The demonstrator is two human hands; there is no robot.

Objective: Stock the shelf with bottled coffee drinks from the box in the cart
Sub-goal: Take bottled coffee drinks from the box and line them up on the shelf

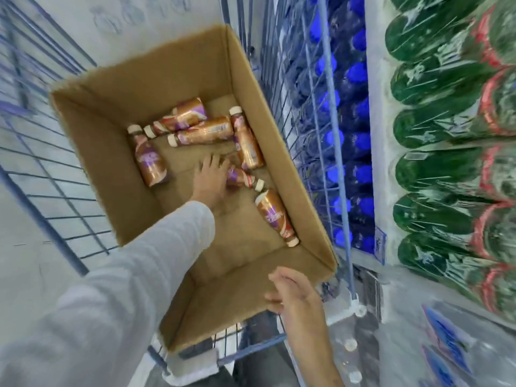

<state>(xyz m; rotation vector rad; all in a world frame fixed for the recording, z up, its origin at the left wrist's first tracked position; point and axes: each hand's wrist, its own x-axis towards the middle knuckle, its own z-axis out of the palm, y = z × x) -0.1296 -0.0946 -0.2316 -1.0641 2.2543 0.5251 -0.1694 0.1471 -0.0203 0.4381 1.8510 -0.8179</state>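
An open cardboard box sits in a blue wire cart. Several copper-and-purple coffee bottles with white caps lie loose on its floor, one at the left, two crossed at the back and one along the right wall. My left hand, in a grey sleeve, reaches down into the box, and its fingers wrap the body of a lying bottle whose cap points right. My right hand grips the box's near rim at the right corner.
The cart's wire side runs close along the box's right wall. Beyond it stand blue-capped bottles and shrink-wrapped packs of green bottles. More wrapped packs lie at the lower right. The view is motion-blurred.
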